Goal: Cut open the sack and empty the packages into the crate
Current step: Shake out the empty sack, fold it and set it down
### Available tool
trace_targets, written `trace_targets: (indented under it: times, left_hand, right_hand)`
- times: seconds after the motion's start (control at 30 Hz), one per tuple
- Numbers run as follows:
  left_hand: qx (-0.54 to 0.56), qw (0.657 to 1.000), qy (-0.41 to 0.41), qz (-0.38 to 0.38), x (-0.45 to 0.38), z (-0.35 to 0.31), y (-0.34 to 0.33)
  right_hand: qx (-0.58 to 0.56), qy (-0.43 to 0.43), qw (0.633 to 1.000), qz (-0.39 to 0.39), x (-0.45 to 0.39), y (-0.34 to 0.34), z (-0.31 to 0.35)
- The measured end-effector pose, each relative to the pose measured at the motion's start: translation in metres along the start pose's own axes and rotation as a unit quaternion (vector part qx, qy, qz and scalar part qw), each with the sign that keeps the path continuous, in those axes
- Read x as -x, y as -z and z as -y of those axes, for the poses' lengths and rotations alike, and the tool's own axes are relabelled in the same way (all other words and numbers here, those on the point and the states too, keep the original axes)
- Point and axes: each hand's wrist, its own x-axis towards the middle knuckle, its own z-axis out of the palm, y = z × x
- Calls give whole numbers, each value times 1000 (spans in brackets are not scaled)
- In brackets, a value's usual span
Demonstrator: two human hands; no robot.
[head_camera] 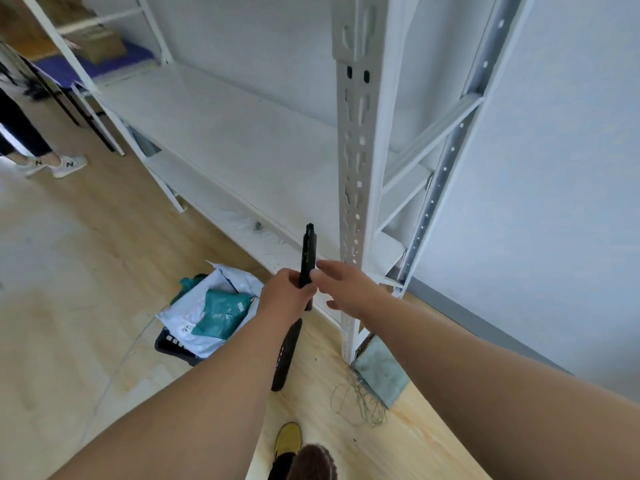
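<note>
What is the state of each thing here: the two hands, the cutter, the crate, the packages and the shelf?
Left hand: grips the black cutter, held upright.
Right hand: fingers straight, beside the cutter, holding nothing.
Cutter: upright; blade cannot be told.
Crate: on the floor, holding packages.
Packages: piled in the crate, white and green.
Shelf: its boards are bare.
Green cloth: on the floor, frayed threads loose.

floor [69,271]: pale wood | white metal shelving [356,161] | wall [554,168]: grey-white
</note>
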Motion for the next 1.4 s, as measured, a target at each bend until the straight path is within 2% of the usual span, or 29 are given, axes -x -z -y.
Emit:
trace_targets:
  times: [0.1, 0.17, 0.27, 0.47, 0.6, 0.67, 0.77, 0.9, 1.0, 1.2, 1.4]
  left_hand:
    - [-70, 997, -23, 34, -28, -9, 11]
    - [-53, 997, -22, 48, -48, -10, 15]
    - [-28, 994, -17, 100, -74, -10, 19]
    - [-61, 976, -100, 184, -116, -12, 29]
    - [-82, 973, -156, 151, -131, -16, 29]
    - [-79, 974, -158, 141, -135, -17, 27]
    - [-61, 972, -168, 152, -134, -15, 21]
    - [-45, 959, -208, 187, -139, -18, 15]
    - [-45, 958, -229, 168, -143, -21, 12]
    - [-28, 974, -188, 125, -130, -3, 13]
    - [-7, 964, -223, 143, -140, 3, 14]
  right_hand:
    - [-108, -65, 992, -17, -20, -11, 11]
    - [-176, -95, 979, -30, -34, -18, 17]
    - [-225, -127, 964, -65, -55, -27, 21]
    - [-316, -157, 924, -144, -87, -30, 32]
    - [-327, -160, 914, -177, -99, -30, 40]
    - [-331, -161, 912, -179, -101, -34, 42]
    - [-346, -151, 907, -183, -103, -38, 43]
    - [-408, -118, 882, -204, -107, -35, 41]
    - [-401, -118, 883, -216, -107, -34, 41]
    - [-375, -152, 886, -226, -106, -41, 35]
    - [-362, -146, 895, -215, -124, -40, 33]
